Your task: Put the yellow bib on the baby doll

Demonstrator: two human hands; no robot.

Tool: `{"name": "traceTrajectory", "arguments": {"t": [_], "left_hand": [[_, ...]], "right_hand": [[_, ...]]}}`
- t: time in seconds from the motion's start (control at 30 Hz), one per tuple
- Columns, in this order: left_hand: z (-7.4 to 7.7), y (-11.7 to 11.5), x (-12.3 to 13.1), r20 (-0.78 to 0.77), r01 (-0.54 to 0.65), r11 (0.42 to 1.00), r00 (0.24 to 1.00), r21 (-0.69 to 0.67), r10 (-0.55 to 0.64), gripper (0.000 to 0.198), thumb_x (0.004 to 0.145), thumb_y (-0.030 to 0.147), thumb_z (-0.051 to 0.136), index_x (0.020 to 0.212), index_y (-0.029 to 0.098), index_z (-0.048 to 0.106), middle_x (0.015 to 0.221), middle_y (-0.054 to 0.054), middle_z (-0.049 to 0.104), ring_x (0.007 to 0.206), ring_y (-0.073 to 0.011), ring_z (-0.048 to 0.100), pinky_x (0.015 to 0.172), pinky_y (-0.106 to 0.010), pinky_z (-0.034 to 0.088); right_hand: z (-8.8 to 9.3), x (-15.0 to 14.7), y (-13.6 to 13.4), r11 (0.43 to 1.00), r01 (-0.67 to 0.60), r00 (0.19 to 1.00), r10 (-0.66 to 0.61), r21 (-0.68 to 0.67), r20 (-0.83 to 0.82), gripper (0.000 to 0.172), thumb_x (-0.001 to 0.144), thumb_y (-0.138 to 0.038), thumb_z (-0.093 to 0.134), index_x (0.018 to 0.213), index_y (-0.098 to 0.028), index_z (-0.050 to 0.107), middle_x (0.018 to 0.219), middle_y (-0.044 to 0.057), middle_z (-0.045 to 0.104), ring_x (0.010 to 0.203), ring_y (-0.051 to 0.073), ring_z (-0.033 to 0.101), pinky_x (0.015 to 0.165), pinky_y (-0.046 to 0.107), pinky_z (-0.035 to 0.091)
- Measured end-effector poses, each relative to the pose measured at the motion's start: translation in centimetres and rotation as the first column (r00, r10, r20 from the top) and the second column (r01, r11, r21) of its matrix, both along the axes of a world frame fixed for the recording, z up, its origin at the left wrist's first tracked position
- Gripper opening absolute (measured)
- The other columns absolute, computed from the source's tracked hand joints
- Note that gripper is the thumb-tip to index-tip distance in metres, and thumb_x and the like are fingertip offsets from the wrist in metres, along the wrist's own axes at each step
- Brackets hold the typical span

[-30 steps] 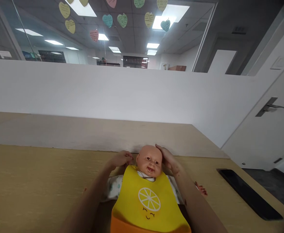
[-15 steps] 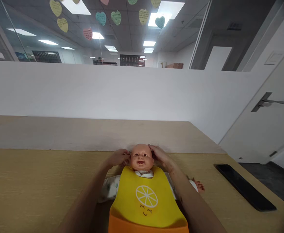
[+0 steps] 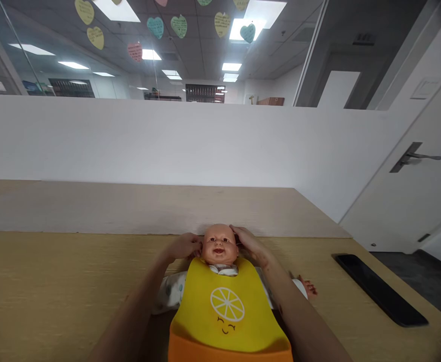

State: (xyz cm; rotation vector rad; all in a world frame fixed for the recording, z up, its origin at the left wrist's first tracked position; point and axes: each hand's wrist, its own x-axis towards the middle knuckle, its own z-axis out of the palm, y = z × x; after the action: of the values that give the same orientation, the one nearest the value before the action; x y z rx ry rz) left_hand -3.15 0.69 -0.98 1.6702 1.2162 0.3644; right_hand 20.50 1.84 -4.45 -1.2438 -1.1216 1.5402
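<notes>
A baby doll [image 3: 219, 242] lies face up on the table in the lower middle of the head view. It wears a yellow silicone bib [image 3: 256, 301] with a white citrus slice, a smiling face and an orange pocket. My left hand [image 3: 186, 246] is beside the doll's head at the left, fingers curled in close to the bib's neck edge; what they hold is hidden. On the other side my right hand [image 3: 247, 240] lies against the head, its fingertips partly behind it. The ends of the bib's neck band are out of sight.
A black phone [image 3: 380, 289] lies on the wooden table [image 3: 54, 286] at the right. A paler raised board [image 3: 129, 206] runs along the back, before a white wall [image 3: 148, 141]. A door [image 3: 412, 201] stands at the far right.
Almost nothing differs. The view has shifted very slightly, and both hands stay at the sides of the doll's head.
</notes>
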Motion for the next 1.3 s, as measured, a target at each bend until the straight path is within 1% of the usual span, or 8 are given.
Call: {"name": "traceTrajectory", "arguments": {"t": [0.43,0.6,0.7,0.83,0.93,1.07,1.17,1.3], "left_hand": [[0.2,0.1,-0.6,-0.128,0.020,0.996,0.992,0.082,-0.009,0.014,0.069,0.030,0.047,0.063,0.018,0.053,0.058,0.000,0.056,0.054,-0.0137,0.052,0.052,-0.023,0.037],[0.8,0.0,-1.2,-0.244,0.099,0.984,0.968,0.147,-0.061,0.018,0.074,0.032,0.046,0.065,0.019,0.054,0.065,-0.002,0.062,0.059,-0.0159,0.057,0.055,-0.024,0.037],[1.9,-0.5,-1.7,-0.298,0.079,0.970,0.955,0.230,-0.007,0.020,0.077,0.032,0.043,0.068,0.019,0.054,0.069,-0.003,0.065,0.063,-0.0171,0.060,0.055,-0.024,0.036],[4.2,-2.4,-2.0,-0.317,0.088,0.934,0.948,0.345,0.028,0.023,0.080,0.033,0.041,0.070,0.020,0.056,0.072,-0.002,0.066,0.067,-0.0171,0.060,0.055,-0.024,0.033],[5.1,-4.3,-2.2,-0.293,0.090,0.930,0.956,0.355,0.020,0.022,0.081,0.033,0.044,0.068,0.019,0.055,0.070,-0.001,0.065,0.066,-0.0161,0.057,0.055,-0.024,0.031],[2.9,-7.3,-3.3,-0.259,-0.005,0.948,0.962,0.318,0.092,0.025,0.086,0.041,0.042,0.082,0.021,0.055,0.070,-0.001,0.066,0.061,-0.0162,0.056,0.054,-0.025,0.032],[-0.4,-10.3,-3.9,-0.150,-0.255,0.899,0.934,0.357,0.324,0.030,0.088,0.047,0.041,0.080,0.021,0.054,0.062,0.000,0.062,0.060,-0.0168,0.057,0.055,-0.024,0.032],[-3.4,-14.2,-3.3,0.147,-0.475,0.851,0.880,0.225,0.452,0.041,0.080,0.056,0.051,0.101,0.021,0.056,0.054,0.004,0.056,0.054,-0.0161,0.052,0.054,-0.024,0.032]], "right_hand": [[-0.8,0.4,0.2,0.999,-0.015,1.000,0.016,0.032,-0.025,0.038,0.073,-0.051,0.064,0.079,-0.014,0.057,0.068,0.002,0.058,0.058,0.011,0.046,0.052,0.023,0.033],[0.0,0.8,0.3,0.989,0.016,0.991,-0.036,0.147,0.131,0.036,0.077,-0.049,0.058,0.075,-0.014,0.059,0.070,0.003,0.060,0.062,0.012,0.051,0.056,0.024,0.037],[1.3,1.2,0.2,0.970,0.099,0.958,-0.153,0.222,0.243,0.031,0.078,-0.045,0.055,0.081,-0.014,0.062,0.080,0.005,0.064,0.068,0.015,0.057,0.061,0.026,0.042],[2.8,2.2,-1.9,0.917,0.144,0.892,-0.283,0.371,0.354,0.031,0.077,-0.044,0.056,0.085,-0.016,0.064,0.087,0.006,0.066,0.076,0.017,0.059,0.065,0.027,0.043],[2.9,3.3,-5.8,0.905,0.102,0.878,-0.277,0.413,0.390,0.030,0.079,-0.045,0.054,0.080,-0.016,0.063,0.076,0.003,0.061,0.071,0.016,0.054,0.063,0.026,0.040],[1.0,5.3,-12.4,0.941,0.165,0.854,-0.286,0.296,0.434,0.032,0.081,-0.051,0.057,0.079,-0.019,0.061,0.071,0.002,0.060,0.061,0.015,0.051,0.056,0.027,0.036],[-1.2,6.0,-16.7,0.937,0.257,0.887,-0.326,0.236,0.326,0.032,0.074,-0.052,0.068,0.084,-0.022,0.067,0.077,0.004,0.064,0.074,0.020,0.057,0.064,0.029,0.042],[-2.9,4.9,-20.0,0.938,0.324,0.931,-0.339,0.125,0.133,0.045,0.074,-0.056,0.069,0.107,-0.025,0.066,0.098,0.005,0.068,0.089,0.024,0.060,0.071,0.030,0.046]]}}
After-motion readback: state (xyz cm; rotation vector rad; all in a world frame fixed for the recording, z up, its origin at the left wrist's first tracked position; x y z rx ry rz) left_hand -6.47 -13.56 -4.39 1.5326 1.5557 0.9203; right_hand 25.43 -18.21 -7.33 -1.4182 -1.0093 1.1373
